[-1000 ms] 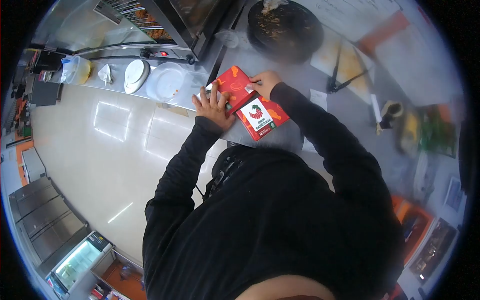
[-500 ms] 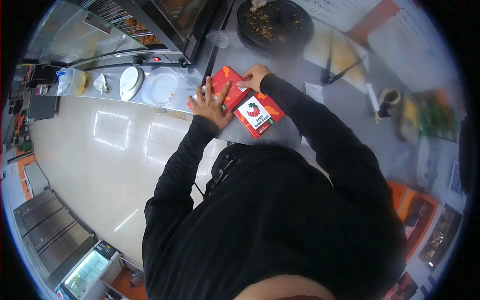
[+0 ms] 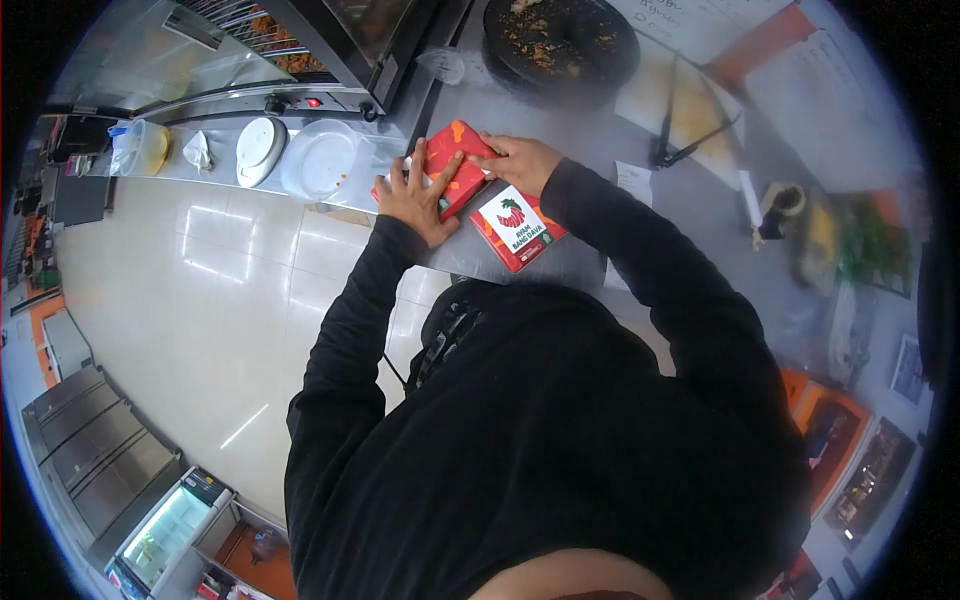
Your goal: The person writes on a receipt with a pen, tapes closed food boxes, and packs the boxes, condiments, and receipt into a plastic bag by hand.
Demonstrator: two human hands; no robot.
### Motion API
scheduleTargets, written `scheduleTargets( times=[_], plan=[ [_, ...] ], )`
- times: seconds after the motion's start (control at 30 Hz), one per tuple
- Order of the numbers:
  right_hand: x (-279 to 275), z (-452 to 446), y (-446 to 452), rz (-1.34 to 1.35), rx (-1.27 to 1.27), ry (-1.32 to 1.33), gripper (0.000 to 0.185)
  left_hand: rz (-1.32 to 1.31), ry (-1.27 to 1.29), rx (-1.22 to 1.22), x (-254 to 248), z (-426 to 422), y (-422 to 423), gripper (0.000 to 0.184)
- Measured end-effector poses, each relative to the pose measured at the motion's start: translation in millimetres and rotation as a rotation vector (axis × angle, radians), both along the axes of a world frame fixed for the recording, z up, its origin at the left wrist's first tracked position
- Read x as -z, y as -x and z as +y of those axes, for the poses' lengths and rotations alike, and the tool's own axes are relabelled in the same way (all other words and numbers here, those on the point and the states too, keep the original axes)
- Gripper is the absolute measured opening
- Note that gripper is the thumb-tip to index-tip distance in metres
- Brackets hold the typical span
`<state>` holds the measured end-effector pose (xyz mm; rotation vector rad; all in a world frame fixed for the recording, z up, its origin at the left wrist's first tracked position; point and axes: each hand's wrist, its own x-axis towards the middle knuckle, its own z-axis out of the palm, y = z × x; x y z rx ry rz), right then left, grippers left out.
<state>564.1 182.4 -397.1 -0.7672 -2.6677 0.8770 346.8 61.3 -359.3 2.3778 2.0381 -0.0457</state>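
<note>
Pressure best spread evenly and lightly for the step in hand, apparently steadying and adjusting the orange-patterned red carton: flat support from the left hand, careful work along the edge with the right hand, no digging in, since thin board would probably dent. Also worth checking clearance before sliding anything toward 4 o'clock.

Clock face centred on that carton, 12 at the top of the view. Left hand at 7 o'clock, fanned out over the top face; right hand at 3 o'clock, against the corner there, cannot tell whether pinching or merely touching. Between 4 and 5 o'clock on the tabletop, just beside, the red "AYAM BANG DAVA" carton, printed face up, clear of both hands.

Farther out, between 1 and 2 o'clock, a crumb-strewn round black tray; just short of 3, black tongs on a stained cutting board; well past them, a roll of tape. At 9 o'clock, a round translucent plastic dish, then what looks like a white kitchen scale. Toward 10, a glass-panelled food cabinet with browned food on racks.
</note>
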Motion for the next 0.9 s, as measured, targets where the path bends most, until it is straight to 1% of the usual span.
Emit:
scheduleTargets(
  times=[0.1, 0.17, 0.23, 0.33, 0.43, 0.6, 0.67, 0.7, 0.73, 0.8, 0.83, 0.9],
  plan=[
    [11.2, -1.5, 2.9, -0.026, 0.046, -0.023, 0.033, 0.008, -0.055, 0.012, 3.5, -2.1, -1.2, 0.101],
    [16.3, -1.5, -1.8, 0.003, 0.024, -0.109, 0.034, -0.003, -0.089, 0.015, 7.8, -3.5, -1.4, 0.100],
    [-5.4, -3.5, -4.7, 0.065, -0.060, -0.296, 0.038, -0.010, -0.116, 0.015, 10.0, -3.5, -3.6, 0.098],
    [0.6, -1.0, 5.9, 0.149, 0.143, 0.040, 0.030, -0.020, -0.137, 0.008, 11.4, -3.3, -2.3, 0.092],
    [9.6, 6.7, 15.3, 0.209, 0.280, 0.197, 0.024, -0.036, -0.134, 0.017, 18.8, -0.5, 5.4, 0.084],
    [10.9, 6.7, 13.6, 0.228, 0.266, 0.113, 0.025, 0.016, -0.095, 0.024, 19.4, 1.5, 7.5, 0.074],
    [11.0, 7.7, 14.4, 0.227, 0.241, 0.074, 0.025, 0.056, -0.131, 0.023, 26.2, 0.7, 6.6, 0.076],
    [10.8, 7.6, 13.8, 0.224, 0.219, 0.045, 0.025, 0.074, -0.148, 0.023, 21.3, 1.2, 3.4, 0.077],
    [11.1, 7.3, 12.8, 0.220, 0.197, 0.015, 0.026, 0.059, -0.100, 0.023, 15.6, -0.6, 1.9, 0.078],
    [8.8, 3.9, 14.3, 0.182, 0.334, 0.222, 0.026, 0.027, -0.003, 0.020, 1.6, -5.1, -0.2, 0.080],
    [6.2, 1.1, 16.2, 0.161, 0.401, 0.326, 0.026, 0.037, -0.004, 0.012, 5.1, -4.5, -0.3, 0.081],
    [-4.4, -2.2, 20.8, 0.128, 0.496, 0.430, 0.025, 0.057, -0.006, -0.004, 15.0, -3.5, -0.2, 0.084]
  ],
)
